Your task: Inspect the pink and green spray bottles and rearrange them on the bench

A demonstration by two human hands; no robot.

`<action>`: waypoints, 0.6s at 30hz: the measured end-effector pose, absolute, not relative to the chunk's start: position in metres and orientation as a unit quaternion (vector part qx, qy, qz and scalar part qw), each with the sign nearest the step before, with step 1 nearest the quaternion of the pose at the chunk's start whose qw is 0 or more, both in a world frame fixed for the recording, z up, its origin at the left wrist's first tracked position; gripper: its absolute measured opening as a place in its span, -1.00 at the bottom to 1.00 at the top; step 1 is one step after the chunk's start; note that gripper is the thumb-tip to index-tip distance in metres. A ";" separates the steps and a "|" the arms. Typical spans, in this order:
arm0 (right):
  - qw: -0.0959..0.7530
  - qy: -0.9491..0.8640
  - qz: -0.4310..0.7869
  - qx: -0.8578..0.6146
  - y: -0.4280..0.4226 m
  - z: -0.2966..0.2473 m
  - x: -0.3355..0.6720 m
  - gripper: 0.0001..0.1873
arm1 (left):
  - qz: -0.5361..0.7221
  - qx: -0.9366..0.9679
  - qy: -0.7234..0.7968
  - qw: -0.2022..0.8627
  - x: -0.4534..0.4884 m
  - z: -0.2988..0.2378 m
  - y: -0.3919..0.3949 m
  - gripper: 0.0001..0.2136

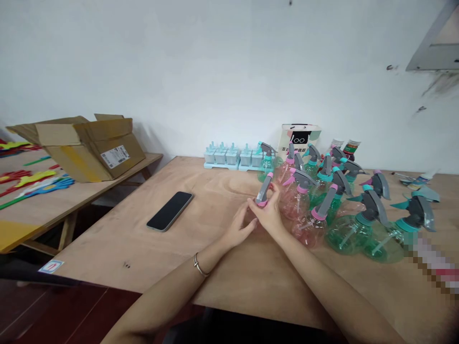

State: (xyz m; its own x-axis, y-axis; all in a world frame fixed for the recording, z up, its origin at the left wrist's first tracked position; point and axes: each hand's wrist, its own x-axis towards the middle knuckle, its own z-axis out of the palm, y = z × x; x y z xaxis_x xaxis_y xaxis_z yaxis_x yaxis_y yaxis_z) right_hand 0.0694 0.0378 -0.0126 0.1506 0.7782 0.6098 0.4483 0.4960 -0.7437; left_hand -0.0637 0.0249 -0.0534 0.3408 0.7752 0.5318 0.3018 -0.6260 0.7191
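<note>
Sitting on a separate surface (43, 210) at the left, an open cardboard box (86, 148) stands near colourful flat shapes (34, 179). On the main surface (125, 243), a phone (170, 211) lies with its dark screen up, and light-blue moulds (231, 156) stand far back by the wall. Next comes the person's left hand (238, 229), a bracelet (196, 265) on its wrist, its fingers curved in toward the right hand; whether it grips anything cannot be told. A grey spray head (263, 191) with a pink collar is upright, slightly tilted, above the middle of the surface, pinched in the right hand (270, 212); below the collar it is hidden. Round pink and green spray bottles (346, 234) crowd the right, with a printed box (299, 138) behind them.
</note>
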 end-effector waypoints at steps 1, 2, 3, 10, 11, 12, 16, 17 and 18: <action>0.581 -0.634 0.151 -0.488 0.035 -0.020 0.070 -0.14 | 0.462 0.775 0.344 0.260 -0.063 -0.055 0.026 -0.47; 0.571 -0.631 0.167 -0.497 0.031 -0.029 0.071 -0.10 | 0.464 0.774 0.343 0.261 -0.063 -0.056 0.027 -0.45; 0.555 -0.633 0.187 -0.506 0.028 -0.039 0.073 -0.07 | 0.462 0.774 0.345 0.263 -0.064 -0.057 0.028 -0.43; 0.390 -0.701 0.229 -0.551 0.003 -0.082 0.099 0.00 | 0.474 0.750 0.364 0.282 -0.062 -0.062 0.054 -0.35; 0.361 -0.719 0.221 -0.551 0.001 -0.082 0.102 -0.01 | 0.484 0.742 0.366 0.285 -0.060 -0.061 0.060 -0.35; 0.328 -0.738 0.212 -0.550 -0.002 -0.079 0.104 -0.03 | 0.494 0.735 0.366 0.287 -0.058 -0.061 0.066 -0.36; 0.206 -0.795 0.182 -0.541 -0.015 -0.063 0.110 -0.15 | 0.503 0.724 0.367 0.296 -0.056 -0.060 0.090 -0.37; 0.182 -0.807 0.174 -0.535 -0.019 -0.059 0.111 -0.18 | 0.499 0.723 0.370 0.302 -0.057 -0.059 0.094 -0.36; 0.162 -0.817 0.169 -0.527 -0.023 -0.056 0.113 -0.21 | 0.494 0.723 0.372 0.310 -0.059 -0.059 0.097 -0.35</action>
State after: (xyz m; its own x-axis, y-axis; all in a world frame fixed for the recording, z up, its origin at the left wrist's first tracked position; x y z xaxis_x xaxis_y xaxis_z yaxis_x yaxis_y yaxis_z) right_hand 0.1125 -0.0226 -0.0558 -0.3916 0.9160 0.0867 0.8068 0.3872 -0.4462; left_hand -0.0592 0.0971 -0.0586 0.2362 0.8434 0.4826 0.2314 -0.5312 0.8150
